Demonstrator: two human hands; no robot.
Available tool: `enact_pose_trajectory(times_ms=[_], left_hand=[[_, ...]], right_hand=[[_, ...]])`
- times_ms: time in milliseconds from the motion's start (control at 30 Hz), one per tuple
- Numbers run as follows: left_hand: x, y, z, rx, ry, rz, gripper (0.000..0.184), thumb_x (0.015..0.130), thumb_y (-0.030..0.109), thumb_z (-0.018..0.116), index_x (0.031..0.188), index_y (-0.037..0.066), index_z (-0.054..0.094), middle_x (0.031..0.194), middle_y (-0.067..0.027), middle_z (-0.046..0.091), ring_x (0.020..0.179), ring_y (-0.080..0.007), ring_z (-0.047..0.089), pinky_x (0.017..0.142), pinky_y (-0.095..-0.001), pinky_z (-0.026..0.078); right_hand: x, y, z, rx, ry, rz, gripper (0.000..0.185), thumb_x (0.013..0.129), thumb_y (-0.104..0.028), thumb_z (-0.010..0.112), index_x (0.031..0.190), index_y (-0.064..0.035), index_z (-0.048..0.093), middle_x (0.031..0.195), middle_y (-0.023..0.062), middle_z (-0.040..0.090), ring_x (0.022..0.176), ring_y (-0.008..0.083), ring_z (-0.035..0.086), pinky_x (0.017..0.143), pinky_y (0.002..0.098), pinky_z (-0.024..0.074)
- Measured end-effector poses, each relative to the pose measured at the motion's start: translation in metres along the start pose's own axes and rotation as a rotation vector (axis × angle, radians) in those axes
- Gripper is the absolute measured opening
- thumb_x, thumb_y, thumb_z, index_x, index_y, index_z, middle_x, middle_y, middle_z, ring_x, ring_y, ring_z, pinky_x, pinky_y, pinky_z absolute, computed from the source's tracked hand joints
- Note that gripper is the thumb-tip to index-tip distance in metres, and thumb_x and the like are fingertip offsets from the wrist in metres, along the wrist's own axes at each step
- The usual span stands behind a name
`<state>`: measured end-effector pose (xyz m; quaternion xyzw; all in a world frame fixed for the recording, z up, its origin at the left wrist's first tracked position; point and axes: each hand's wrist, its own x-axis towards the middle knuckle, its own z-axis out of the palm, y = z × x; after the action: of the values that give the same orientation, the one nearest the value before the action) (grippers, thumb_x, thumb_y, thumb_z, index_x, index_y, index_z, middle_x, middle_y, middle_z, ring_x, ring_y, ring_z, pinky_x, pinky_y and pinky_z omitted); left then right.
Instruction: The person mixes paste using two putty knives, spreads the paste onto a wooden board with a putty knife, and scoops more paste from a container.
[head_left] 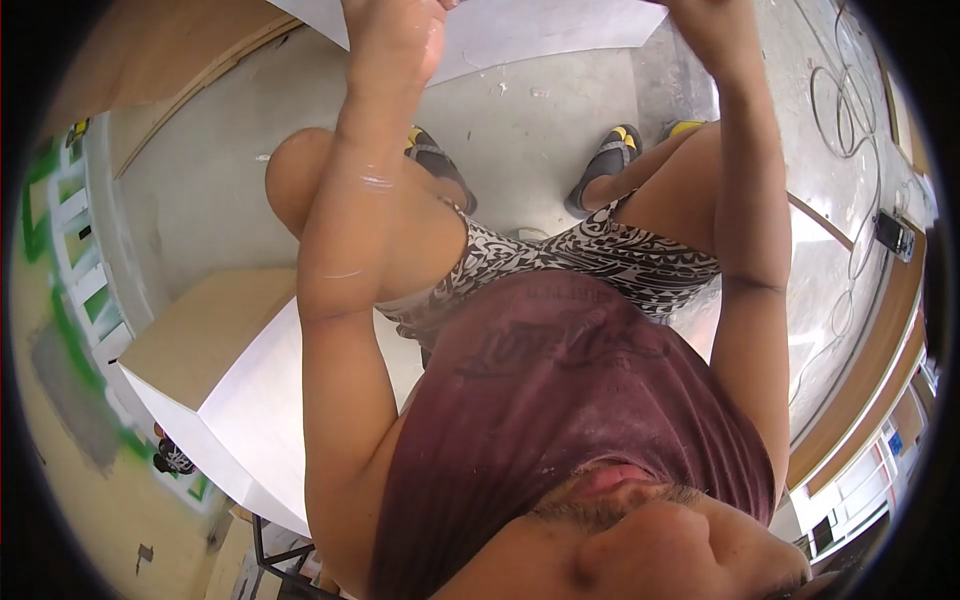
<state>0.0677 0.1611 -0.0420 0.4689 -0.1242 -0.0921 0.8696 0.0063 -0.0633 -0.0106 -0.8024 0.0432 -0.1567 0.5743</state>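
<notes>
At the top edge of the head view, my left hand (398, 35) is raised by the left side of a white panel (540, 40). Its fingers are mostly cut off by the frame, so its grip does not show. My right hand (700, 12) is up near the panel's right corner, with the fingers out of view. The panel has a smooth, pale face and a lower edge that looks curved through the lens. Its upper part lies beyond the frame.
Below are my patterned shorts (600, 255) and black-and-yellow shoes (612, 158) on a grey floor (540, 100). A white-sided box-like piece (250, 390) stands at left, a brown board (170, 65) at upper left. A cable (850, 120) loops across the floor at right.
</notes>
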Motion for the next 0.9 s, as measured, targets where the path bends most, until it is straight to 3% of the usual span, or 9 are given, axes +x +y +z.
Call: enact_pose_trajectory(times_ms=[33,200,300,333,367,433,567,767,900], left_hand=[[0.000,0.000,-0.003,-0.047,0.007,-0.029,0.031,0.097,0.006,0.061,0.126,0.003,0.050,0.107,-0.0088,0.067,0.083,-0.0183,0.069,0.067,-0.0303,0.058],[-0.005,-0.020,-0.016,-0.216,-0.042,-0.300,0.028,0.097,0.008,0.059,0.124,0.008,0.054,0.115,-0.0059,0.069,0.103,-0.0222,0.069,0.085,-0.0439,0.060],[-0.014,-0.029,0.002,-0.343,-0.101,-0.368,0.034,0.098,0.005,0.057,0.128,0.004,0.043,0.117,-0.0118,0.064,0.100,-0.0274,0.070,0.082,-0.0525,0.062],[-0.018,-0.030,0.007,-0.298,-0.093,-0.341,0.034,0.098,0.007,0.057,0.129,0.005,0.042,0.119,-0.0124,0.063,0.103,-0.0295,0.069,0.082,-0.0519,0.062],[-0.019,-0.028,0.009,-0.268,-0.091,-0.331,0.033,0.098,0.008,0.057,0.129,0.007,0.044,0.120,-0.0109,0.063,0.104,-0.0277,0.069,0.084,-0.0495,0.060],[-0.021,-0.020,0.011,-0.208,-0.080,-0.315,0.031,0.099,0.010,0.057,0.129,0.010,0.048,0.123,-0.0081,0.064,0.107,-0.0239,0.067,0.088,-0.0446,0.058],[-0.024,-0.011,0.015,-0.143,-0.077,-0.265,0.034,0.098,0.005,0.056,0.129,0.006,0.041,0.123,-0.0147,0.061,0.104,-0.0290,0.068,0.083,-0.0513,0.061],[-0.030,-0.008,0.014,-0.096,-0.070,-0.232,0.032,0.101,0.009,0.056,0.130,0.007,0.043,0.125,-0.0132,0.062,0.105,-0.0267,0.069,0.084,-0.0457,0.060],[-0.029,-0.007,0.014,-0.167,-0.078,-0.225,0.032,0.101,0.009,0.056,0.130,0.007,0.044,0.124,-0.0129,0.063,0.103,-0.0260,0.070,0.084,-0.0445,0.060]], right_hand=[[-0.004,-0.014,0.003,0.054,0.191,-0.022,0.029,0.097,-0.001,0.057,0.126,-0.0006,0.058,0.092,0.0035,0.066,0.076,0.0102,0.064,0.063,0.0249,0.0531],[0.027,0.025,-0.027,0.601,0.145,0.223,0.015,0.099,-0.016,0.059,0.110,-0.0063,0.064,0.078,-0.0022,0.062,0.056,0.0055,0.052,0.043,0.0189,0.0371],[0.020,0.053,-0.019,0.820,-0.248,0.402,0.030,0.100,-0.026,0.062,0.121,-0.0045,0.062,0.076,-0.0019,0.064,0.048,0.0009,0.050,0.036,0.0138,0.0354],[0.014,0.034,-0.016,0.931,-0.375,0.426,0.019,0.099,-0.017,0.064,0.106,0.0008,0.065,0.082,0.0065,0.064,0.052,0.0018,0.048,0.042,0.0154,0.0402],[0.007,0.027,0.003,0.934,-0.290,0.567,0.019,0.100,-0.023,0.062,0.100,-0.0048,0.064,0.073,0.0009,0.059,0.046,-0.0006,0.041,0.032,0.0138,0.0219],[0.003,0.028,0.012,1.158,-0.334,0.577,0.022,0.100,-0.024,0.064,0.099,-0.0027,0.060,0.074,0.0027,0.054,0.047,-0.0008,0.040,0.032,0.0098,0.0267],[0.007,0.034,0.016,0.972,-0.180,0.634,0.024,0.100,-0.021,0.061,0.112,-0.0005,0.062,0.077,0.0020,0.061,0.048,0.0016,0.044,0.034,0.0149,0.0261],[0.022,0.060,0.015,0.780,0.220,0.307,0.030,0.099,-0.015,0.065,0.117,0.0049,0.051,0.085,0.0073,0.060,0.058,0.0092,0.054,0.046,0.0228,0.0434],[0.014,0.033,0.013,1.000,0.277,0.295,0.025,0.099,-0.012,0.065,0.113,0.0023,0.051,0.086,0.0071,0.059,0.065,0.0118,0.057,0.052,0.0253,0.0487]])
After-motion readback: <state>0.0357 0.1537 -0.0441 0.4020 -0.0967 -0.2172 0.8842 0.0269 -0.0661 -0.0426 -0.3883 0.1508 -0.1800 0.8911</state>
